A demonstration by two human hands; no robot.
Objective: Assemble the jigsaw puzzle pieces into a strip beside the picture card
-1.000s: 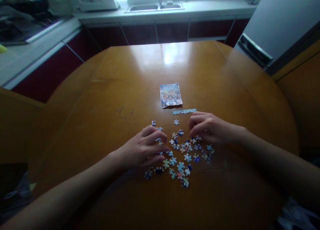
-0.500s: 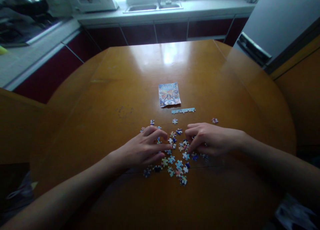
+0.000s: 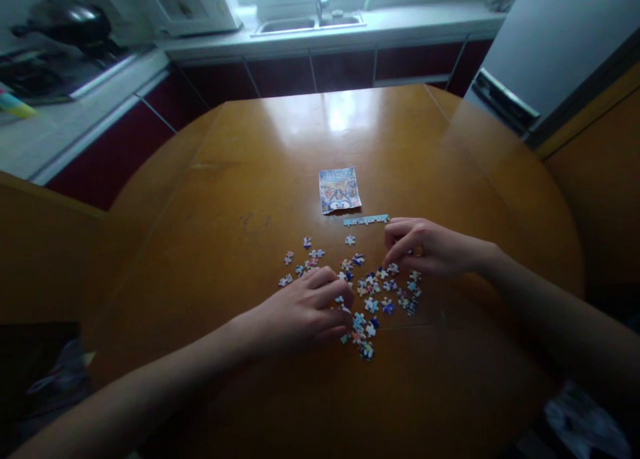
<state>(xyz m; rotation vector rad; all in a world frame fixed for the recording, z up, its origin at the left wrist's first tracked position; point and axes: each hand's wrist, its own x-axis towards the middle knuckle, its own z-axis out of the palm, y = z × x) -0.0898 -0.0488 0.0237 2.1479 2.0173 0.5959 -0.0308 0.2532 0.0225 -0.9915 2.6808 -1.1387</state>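
Loose jigsaw pieces (image 3: 371,304) lie scattered on the wooden table between my two hands. My left hand (image 3: 320,306) rests low over the left part of the pile, its fingers bent and somewhat apart; it covers several pieces, and small light blue ones show by its fingertips. On the right, my right hand (image 3: 413,244) is curled, with a fingertip coming down beside a pale piece (image 3: 383,272). Whatever lies inside those curled fingers is hidden. Just beyond it is a joined strip of light blue puzzle pieces (image 3: 366,220).
A creased picture sheet (image 3: 340,190) lies past the strip. The wooden table (image 3: 225,179) has rounded ends. Behind it are a counter with a double sink (image 3: 310,24), a stove with a dark pan (image 3: 70,20) on the left and a pale refrigerator (image 3: 565,39) on the right.
My right hand has moved up and away from me, uncovering pieces on the right. My left hand has shifted right and slightly nearer me, uncovering pieces at the upper left.
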